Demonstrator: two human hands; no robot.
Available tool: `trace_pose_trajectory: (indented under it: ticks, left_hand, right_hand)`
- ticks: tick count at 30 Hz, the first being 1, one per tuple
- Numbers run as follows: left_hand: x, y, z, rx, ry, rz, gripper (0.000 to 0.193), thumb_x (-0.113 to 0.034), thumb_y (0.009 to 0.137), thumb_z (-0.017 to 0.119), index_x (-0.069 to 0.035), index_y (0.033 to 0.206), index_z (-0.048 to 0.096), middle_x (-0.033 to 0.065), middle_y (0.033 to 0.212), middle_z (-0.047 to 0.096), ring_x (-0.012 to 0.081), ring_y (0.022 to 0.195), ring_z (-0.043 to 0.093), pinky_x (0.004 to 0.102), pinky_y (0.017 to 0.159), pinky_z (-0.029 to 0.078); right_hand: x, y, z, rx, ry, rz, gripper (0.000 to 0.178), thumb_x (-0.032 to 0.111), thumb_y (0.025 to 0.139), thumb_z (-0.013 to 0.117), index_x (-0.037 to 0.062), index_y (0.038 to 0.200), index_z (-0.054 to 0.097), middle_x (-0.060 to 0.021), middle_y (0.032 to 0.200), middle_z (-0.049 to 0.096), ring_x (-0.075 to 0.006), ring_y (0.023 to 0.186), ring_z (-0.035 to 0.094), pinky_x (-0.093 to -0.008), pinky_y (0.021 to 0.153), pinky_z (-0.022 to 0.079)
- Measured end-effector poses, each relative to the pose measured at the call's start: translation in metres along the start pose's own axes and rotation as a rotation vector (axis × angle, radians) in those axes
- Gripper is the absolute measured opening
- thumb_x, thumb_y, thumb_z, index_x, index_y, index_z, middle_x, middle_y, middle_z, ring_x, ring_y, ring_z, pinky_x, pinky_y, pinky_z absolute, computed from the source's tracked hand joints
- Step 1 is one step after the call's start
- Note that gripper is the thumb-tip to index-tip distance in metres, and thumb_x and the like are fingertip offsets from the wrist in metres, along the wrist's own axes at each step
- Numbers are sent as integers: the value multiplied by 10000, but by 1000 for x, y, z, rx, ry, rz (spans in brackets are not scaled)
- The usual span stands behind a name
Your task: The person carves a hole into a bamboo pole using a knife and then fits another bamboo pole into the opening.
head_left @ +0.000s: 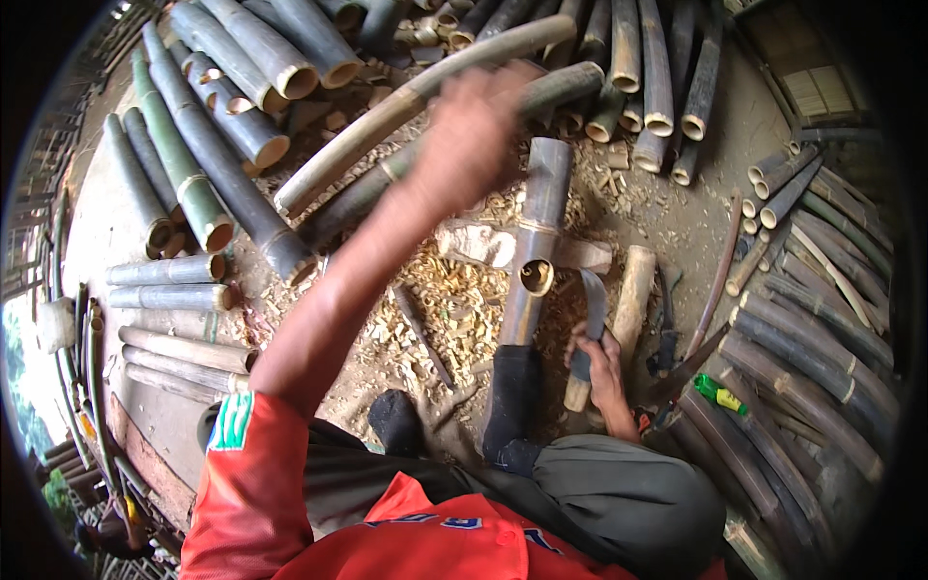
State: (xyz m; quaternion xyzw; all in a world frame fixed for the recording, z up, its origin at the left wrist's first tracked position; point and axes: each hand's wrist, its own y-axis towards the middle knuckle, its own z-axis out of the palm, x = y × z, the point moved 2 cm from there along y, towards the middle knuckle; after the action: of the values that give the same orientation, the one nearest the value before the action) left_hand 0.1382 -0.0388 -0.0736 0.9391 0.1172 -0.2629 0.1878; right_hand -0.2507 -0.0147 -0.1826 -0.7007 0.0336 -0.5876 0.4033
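My left hand (474,135) is reaching forward over two bamboo poles. It is smeared by motion, so its grip on the pale pole (387,114) or the darker pole (358,201) beneath cannot be told. Low on the right, my right hand (601,365) is closed around a machete (594,302) whose broad blade points away from me. Left of the blade lies a dark bamboo length (547,179) with a round cut opening, resting across a pale log (585,255). My foot in a dark sock (512,379) is at its near end.
Wood chips (454,309) cover the ground. Bamboo poles (232,116) are piled far left, with more poles (812,358) stacked at right. A short pale log (634,290) lies beside the machete. A green bottle (720,393) rests on the right stack.
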Motion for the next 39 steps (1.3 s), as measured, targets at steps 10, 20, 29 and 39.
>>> trace_pose_trajectory:
  ticks: [10,20,29,39]
  left_hand:
    - [-161,-71,148,1139,-91,358,1031,-268,658,916,-210,1542,389,164,1430,526,371,1326,555,499,996,524]
    - [-118,-59,139,363,-741,-51,780,76,726,724,-116,1442,481,291,1483,423,512,1274,542,515,1068,485]
    - [-91,-92,130,-416,-928,-422,923,81,715,680,-107,1560,361,288,1472,347,484,1346,476,549,1134,466]
    - [-142,-109,136,181,-847,-257,1154,33,680,743,-246,1642,168,386,1556,191,587,1260,457,591,1075,460]
  right_hand:
    - [14,47,-40,40,-394,209,409,241,1013,588,31,1359,529,-135,1258,618,-211,1174,580,-336,967,495]
    - [153,107,12,145,-1523,36,584,368,914,656,55,1393,544,-223,1303,652,-373,1157,653,-478,980,529]
    - [169,142,110,638,-2240,-870,131,215,769,776,88,776,745,-45,683,701,-162,598,649,-351,637,564]
    - [152,93,23,824,-1590,-240,518,214,764,770,19,1220,617,-202,1137,660,-341,1045,650,-457,902,541]
